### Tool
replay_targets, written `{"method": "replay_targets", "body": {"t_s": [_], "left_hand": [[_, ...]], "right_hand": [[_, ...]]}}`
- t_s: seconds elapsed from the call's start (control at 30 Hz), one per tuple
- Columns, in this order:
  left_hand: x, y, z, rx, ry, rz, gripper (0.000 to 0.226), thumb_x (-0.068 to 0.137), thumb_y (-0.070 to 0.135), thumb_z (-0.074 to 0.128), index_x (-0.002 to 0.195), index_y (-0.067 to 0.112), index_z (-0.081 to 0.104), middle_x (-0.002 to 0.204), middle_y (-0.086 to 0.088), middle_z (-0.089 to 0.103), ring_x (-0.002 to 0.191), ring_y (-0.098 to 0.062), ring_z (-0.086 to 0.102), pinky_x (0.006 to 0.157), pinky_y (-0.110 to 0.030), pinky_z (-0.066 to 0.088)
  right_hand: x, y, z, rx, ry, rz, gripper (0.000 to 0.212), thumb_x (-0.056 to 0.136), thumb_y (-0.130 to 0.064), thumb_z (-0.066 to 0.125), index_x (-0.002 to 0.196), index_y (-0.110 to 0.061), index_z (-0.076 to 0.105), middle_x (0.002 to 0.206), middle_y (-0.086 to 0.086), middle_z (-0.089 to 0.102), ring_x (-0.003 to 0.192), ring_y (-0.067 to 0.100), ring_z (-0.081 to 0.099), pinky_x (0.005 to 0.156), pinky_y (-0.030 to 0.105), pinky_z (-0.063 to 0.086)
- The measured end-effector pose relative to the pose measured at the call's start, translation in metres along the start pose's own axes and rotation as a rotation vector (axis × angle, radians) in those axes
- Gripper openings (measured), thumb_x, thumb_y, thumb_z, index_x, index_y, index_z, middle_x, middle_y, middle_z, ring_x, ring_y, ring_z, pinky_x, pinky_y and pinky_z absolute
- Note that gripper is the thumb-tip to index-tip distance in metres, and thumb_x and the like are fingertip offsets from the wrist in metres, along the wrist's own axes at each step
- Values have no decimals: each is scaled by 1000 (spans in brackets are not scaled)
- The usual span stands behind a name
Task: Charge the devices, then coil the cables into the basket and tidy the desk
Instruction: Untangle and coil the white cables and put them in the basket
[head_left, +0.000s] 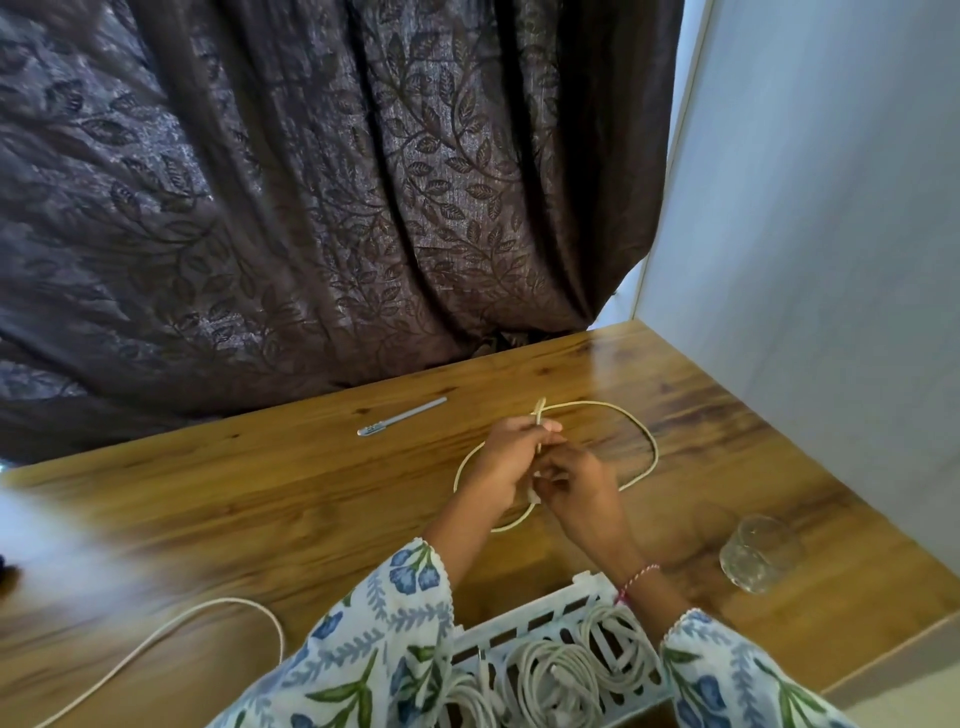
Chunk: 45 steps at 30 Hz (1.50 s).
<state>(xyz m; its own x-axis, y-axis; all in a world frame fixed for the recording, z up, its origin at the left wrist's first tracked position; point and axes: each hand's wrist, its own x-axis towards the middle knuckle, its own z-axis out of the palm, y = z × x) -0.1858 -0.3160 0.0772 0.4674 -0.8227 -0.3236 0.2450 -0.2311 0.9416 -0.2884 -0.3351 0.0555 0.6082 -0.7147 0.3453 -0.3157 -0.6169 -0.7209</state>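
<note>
Coiling cream cable over desk, both hands pinched on it.

Left hand clamped on strands where loop crosses, short end poking up past fingertips; right hand just beside, closed on a small white piece, likely the plug, hard to tell. Loop fans out beyond and right of grip, lying flat on wood. Likely light, limp, slightly springy, so loop may pop open if pinch loosens; best held at crossing, not mid-run. Basket just under wrists, coils already inside. Second cable well left of grip, loose. Pen beyond-left. Glass right of grip, fragile, near edge. Glossy wood, likely slick. Curtain behind, wall right.
</note>
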Motion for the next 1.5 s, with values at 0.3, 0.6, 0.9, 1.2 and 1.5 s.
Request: {"method": "replay_targets", "body": {"t_s": [0.3,0.6,0.9,1.2,1.5], "left_hand": [[-38,34,-55,108,-171,33,30,98,9,37,74,8,55,35,8,34,26,-1,23,31,-13,15],[-60,45,-99,33,-149,123,31,100,21,39,81,10,61,47,8,35,37,-3,30,42,-16,27],[-71,51,-93,73,-68,179,37,101,33,35,88,11,61,52,5,40,41,-4,37,43,-17,39],[-69,80,-89,-357,-243,85,40,101,30,28,68,14,42,35,10,24,25,1,20,27,-13,12],[-71,77,-138,-821,-65,397,38,102,29,28,79,12,52,34,8,28,24,-4,25,26,-12,18]], "right_hand": [[36,-26,-10,45,66,-123,30,81,-4,63,108,-17,66,101,-1,54,94,10,52,83,17,42],[71,-53,-12,333,-98,-227,10,81,-7,68,89,-11,73,80,-9,69,75,-6,61,73,10,45],[80,-63,-20,347,-167,-253,13,80,-10,69,83,-22,73,78,-12,70,75,-3,63,74,15,47],[89,-75,-37,580,-233,-176,21,82,1,63,99,-11,69,50,-10,60,44,0,46,45,9,35],[83,-50,-42,548,-239,16,18,81,-5,66,98,-5,71,51,-4,53,37,1,32,36,13,22]]}}
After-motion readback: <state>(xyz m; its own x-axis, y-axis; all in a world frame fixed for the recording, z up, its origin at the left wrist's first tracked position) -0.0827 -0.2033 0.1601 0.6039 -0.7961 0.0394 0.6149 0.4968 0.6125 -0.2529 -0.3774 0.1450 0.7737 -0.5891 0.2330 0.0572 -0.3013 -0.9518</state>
